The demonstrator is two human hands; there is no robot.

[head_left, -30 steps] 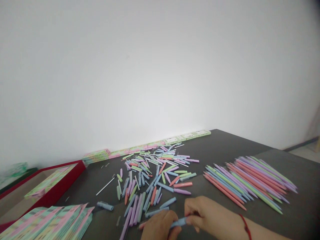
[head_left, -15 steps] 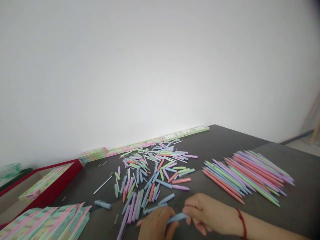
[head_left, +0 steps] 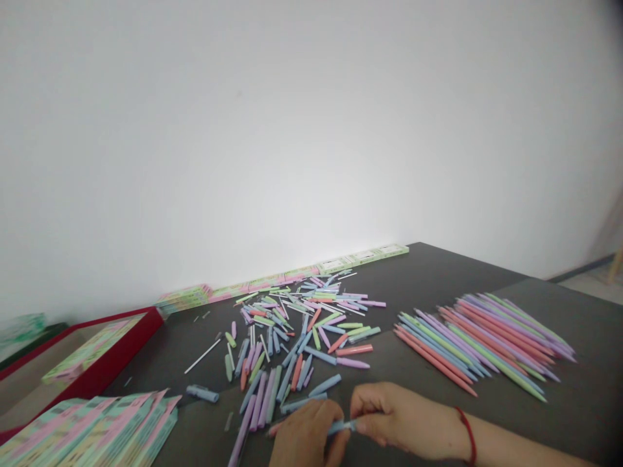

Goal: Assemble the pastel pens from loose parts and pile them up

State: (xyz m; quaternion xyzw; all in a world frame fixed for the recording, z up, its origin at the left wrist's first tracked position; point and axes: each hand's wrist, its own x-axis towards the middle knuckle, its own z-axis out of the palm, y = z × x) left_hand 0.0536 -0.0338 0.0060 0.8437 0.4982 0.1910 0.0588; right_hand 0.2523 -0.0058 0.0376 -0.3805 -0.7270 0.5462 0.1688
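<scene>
Near the front edge of the view, my left hand (head_left: pixel 309 433) is closed around a light blue pen part (head_left: pixel 335 427), its back covering much of it. My right hand (head_left: pixel 387 415), wearing a red cord at the wrist, pinches the right end of this pen between thumb and fingers. A narrower, paler section shows just by the fingertips; its details are too small to tell. Beside my left hand lie purple pen barrels (head_left: pixel 260 402) and blue pen parts (head_left: pixel 325 385). A pinkish piece (head_left: pixel 276 428) sticks out by its edge.
Mixed pastel pen parts and white refills (head_left: pixel 302 318) lie scattered across the dark table (head_left: pixel 428 272). Whole-looking pens (head_left: pixel 481 344) lie in rows at right. At left are a red-sided box (head_left: pixel 131 337) and stacked printed packs (head_left: pixel 97 431). Flat boxes (head_left: pixel 363 257) line the wall.
My hands stay on the blue pen part. My right hand drew slightly right, then came back left, and the pale narrow section now shows between the hands. The view has shifted slightly.
</scene>
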